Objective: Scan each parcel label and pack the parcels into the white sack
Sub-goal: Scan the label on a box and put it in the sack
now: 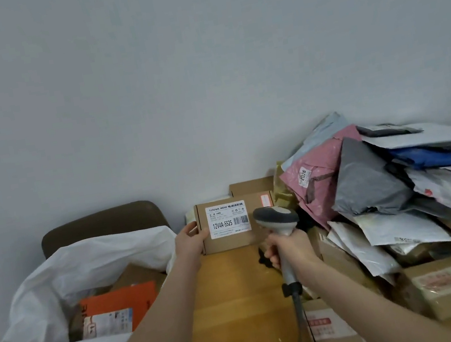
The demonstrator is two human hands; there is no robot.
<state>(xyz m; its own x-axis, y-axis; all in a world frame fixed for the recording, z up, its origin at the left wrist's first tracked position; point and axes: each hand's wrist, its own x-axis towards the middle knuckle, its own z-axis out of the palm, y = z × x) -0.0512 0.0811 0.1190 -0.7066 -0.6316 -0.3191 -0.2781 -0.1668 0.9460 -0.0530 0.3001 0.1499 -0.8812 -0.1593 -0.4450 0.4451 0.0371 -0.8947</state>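
My left hand (189,240) grips the left edge of a small brown cardboard box (229,242) and holds it upright, its white barcode label (228,219) facing me. My right hand (286,247) grips the handle of a grey barcode scanner (277,217), whose head sits just right of the label and points at the box. The white sack (39,292) stands open at the lower left, with an orange parcel (121,302) and brown boxes inside.
A heap of mailer bags (381,175) in pink, grey, blue and white fills the right, above cardboard boxes (449,283). The wooden table top (239,301) shows between my arms. A brown chair back (102,222) stands behind the sack. The scanner cable (299,324) runs down.
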